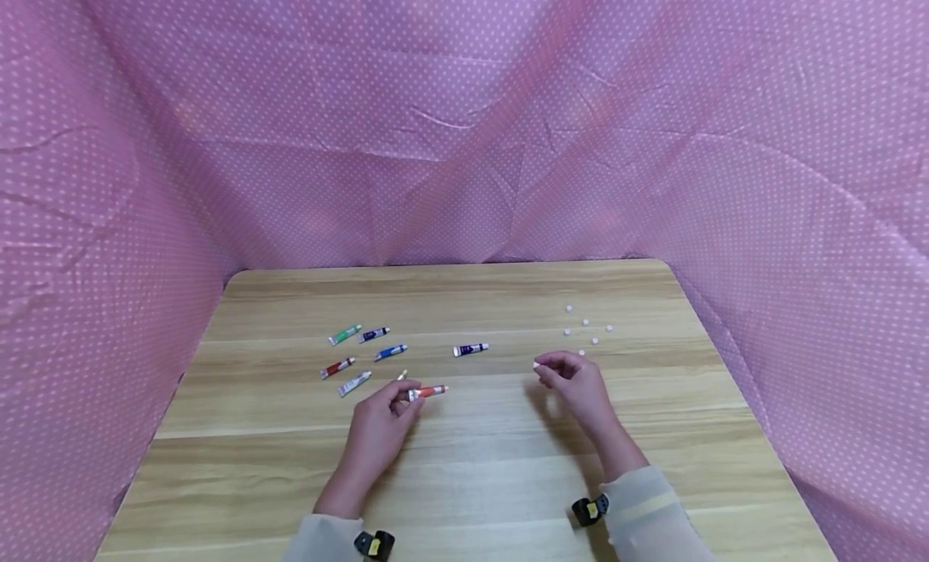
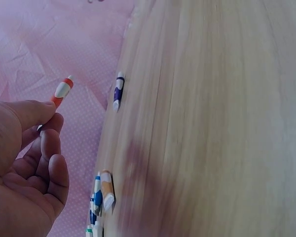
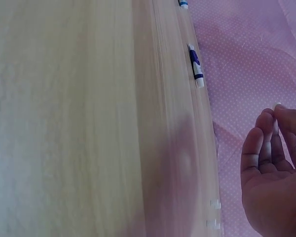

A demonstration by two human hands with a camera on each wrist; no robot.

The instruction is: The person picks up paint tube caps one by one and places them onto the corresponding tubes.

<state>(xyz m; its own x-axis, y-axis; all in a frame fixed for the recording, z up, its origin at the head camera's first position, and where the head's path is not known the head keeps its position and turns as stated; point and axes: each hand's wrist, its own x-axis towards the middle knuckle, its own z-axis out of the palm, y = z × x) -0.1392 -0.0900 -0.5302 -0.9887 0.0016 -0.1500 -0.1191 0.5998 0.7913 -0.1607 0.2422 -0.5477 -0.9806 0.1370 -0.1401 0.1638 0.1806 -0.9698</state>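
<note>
My left hand (image 1: 379, 421) pinches a small orange paint tube (image 1: 431, 392) by its crimped end, nozzle pointing right; the left wrist view shows it raised above the table. Between thumb and fingertips, my right hand (image 1: 581, 389) pinches a small white cap (image 1: 536, 364), of which the right wrist view shows only a sliver. A purple paint tube (image 1: 470, 349) lies on the table between the hands and beyond them. Just behind my left fingers lies a tan tube (image 2: 107, 190), mostly hidden in the head view.
Left of centre on the wooden table (image 1: 479, 481) lie several paint tubes, among them a green (image 1: 344, 335), a blue (image 1: 390, 352), a red (image 1: 337, 368) and a whitish one (image 1: 355, 384). Several white caps (image 1: 585, 322) are scattered beyond my right hand. Pink dotted cloth (image 1: 464, 143) surrounds the table.
</note>
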